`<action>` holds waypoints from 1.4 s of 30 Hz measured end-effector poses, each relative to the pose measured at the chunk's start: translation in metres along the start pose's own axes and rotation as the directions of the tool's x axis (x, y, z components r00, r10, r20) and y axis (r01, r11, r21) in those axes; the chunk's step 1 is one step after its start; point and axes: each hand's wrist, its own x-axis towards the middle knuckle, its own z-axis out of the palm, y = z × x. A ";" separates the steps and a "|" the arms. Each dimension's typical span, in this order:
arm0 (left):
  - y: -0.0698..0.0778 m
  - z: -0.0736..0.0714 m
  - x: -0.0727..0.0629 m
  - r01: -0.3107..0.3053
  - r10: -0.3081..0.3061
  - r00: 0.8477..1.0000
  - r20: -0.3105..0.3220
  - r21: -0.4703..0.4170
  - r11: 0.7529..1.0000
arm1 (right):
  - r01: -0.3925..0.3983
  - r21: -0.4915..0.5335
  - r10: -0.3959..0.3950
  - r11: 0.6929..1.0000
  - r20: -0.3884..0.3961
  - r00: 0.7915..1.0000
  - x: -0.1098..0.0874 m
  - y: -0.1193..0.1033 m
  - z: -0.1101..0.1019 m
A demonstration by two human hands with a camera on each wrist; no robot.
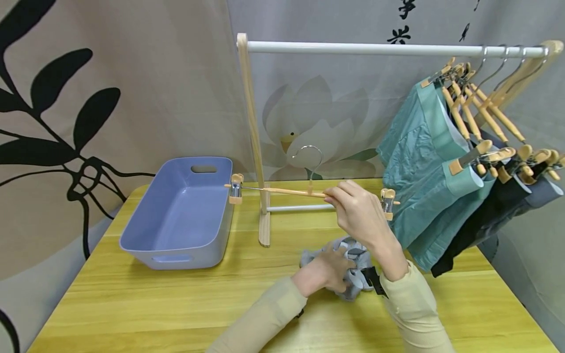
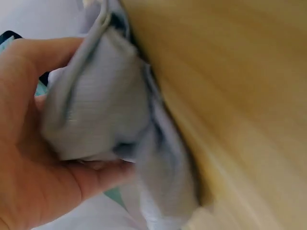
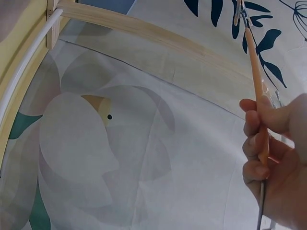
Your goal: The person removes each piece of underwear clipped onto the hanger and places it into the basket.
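Tub (image 1: 178, 215) L of rack (image 1: 331, 48), cloth (image 1: 361, 254) in frt

The yellow wood-grained table (image 1: 145, 314) carries a blue bin (image 1: 176, 211) on its left; a clothes rack (image 1: 331, 48) stands beyond; crumpled grey cloth (image 1: 359, 254) rests nearer the front.

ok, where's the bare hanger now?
Head view: the bare hanger is mid-frame, gripped by the right hand, overlapping the rack's left post.

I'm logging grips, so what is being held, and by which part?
The right hand grips the hanger by its bar, just off the middle. The left hand holds the gray cloth by bunched folds; which part is unclear.
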 end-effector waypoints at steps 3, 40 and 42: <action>-0.003 0.001 0.001 -0.022 0.022 1.000 -0.020 -0.043 0.999 | -0.002 0.007 0.002 1.000 0.000 1.000 0.000 0.001 -0.001; -0.185 -0.058 -0.171 0.122 -0.650 0.291 -0.702 -0.647 0.753 | -0.052 0.018 0.053 0.998 -0.041 0.998 -0.002 0.002 -0.020; -0.194 -0.056 -0.175 0.183 -0.695 0.283 -0.661 -0.674 0.715 | -0.052 0.016 0.052 0.999 -0.041 0.998 -0.002 0.002 -0.019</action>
